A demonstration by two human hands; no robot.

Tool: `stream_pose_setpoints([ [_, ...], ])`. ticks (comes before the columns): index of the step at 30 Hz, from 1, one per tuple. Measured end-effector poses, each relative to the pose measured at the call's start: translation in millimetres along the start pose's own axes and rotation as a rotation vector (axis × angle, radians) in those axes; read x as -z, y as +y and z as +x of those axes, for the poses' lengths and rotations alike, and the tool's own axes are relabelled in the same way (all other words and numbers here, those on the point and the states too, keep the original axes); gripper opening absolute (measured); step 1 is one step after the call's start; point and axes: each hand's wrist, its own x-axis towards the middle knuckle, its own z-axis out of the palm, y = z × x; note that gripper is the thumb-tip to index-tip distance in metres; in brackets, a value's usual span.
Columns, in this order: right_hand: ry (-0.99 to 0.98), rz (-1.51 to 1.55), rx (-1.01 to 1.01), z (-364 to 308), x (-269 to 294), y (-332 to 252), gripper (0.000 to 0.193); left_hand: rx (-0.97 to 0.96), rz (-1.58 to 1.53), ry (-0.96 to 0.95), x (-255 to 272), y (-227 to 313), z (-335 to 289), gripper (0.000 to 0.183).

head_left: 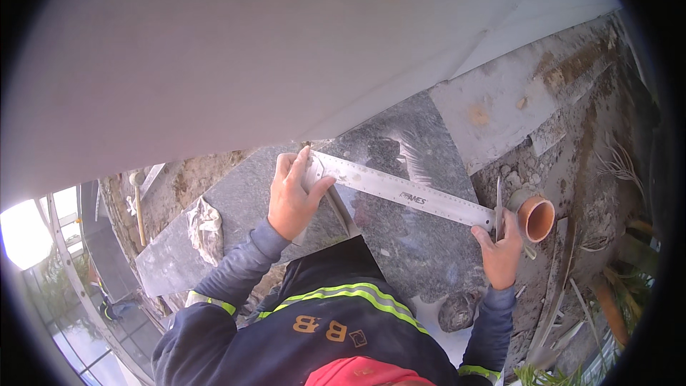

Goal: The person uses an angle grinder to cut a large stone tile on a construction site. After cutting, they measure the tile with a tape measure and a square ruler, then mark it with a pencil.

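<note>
My left hand (289, 196) grips the stock end of a metal try square (400, 187), thumb and fingers around it. The blade slants down to the right across a dark grey polished stone slab (421, 250). At the blade's far end, my right hand (500, 250) has its thumb by the edge and its fingers closed. A thin, pointed grey tool (499, 193) stands up from that hand; its kind does not show clearly. Just right of the hand, an orange pipe (536, 218) opens upward.
A pale wall (214, 64) rises along the far side. On the left-hand slab (243, 200) lies a crumpled rag (206, 230), with a mallet (138, 207) beyond it. A ladder (68, 264) stands far left. Rough soil (586, 164) and thin strips lie right.
</note>
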Motion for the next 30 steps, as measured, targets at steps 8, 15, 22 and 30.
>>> stream_pose_setpoints([
  [8,0.014,-0.077,0.052,-0.7,3.6,0.7,0.052,0.077,-0.047,-0.013,0.8,10.7,-0.7,0.071],
  [15,0.05,0.006,0.035,-1.6,1.5,-0.4,0.047,0.07,-0.033,-0.014,2.4,10.8,1.2,0.075],
  [22,0.038,-0.003,0.064,-0.2,3.9,1.2,0.047,0.095,0.087,-0.033,-3.7,18.4,4.6,0.091],
  [30,0.033,0.074,0.071,3.6,2.2,6.0,0.04,0.122,0.128,-0.019,-8.7,21.2,5.3,0.097],
])
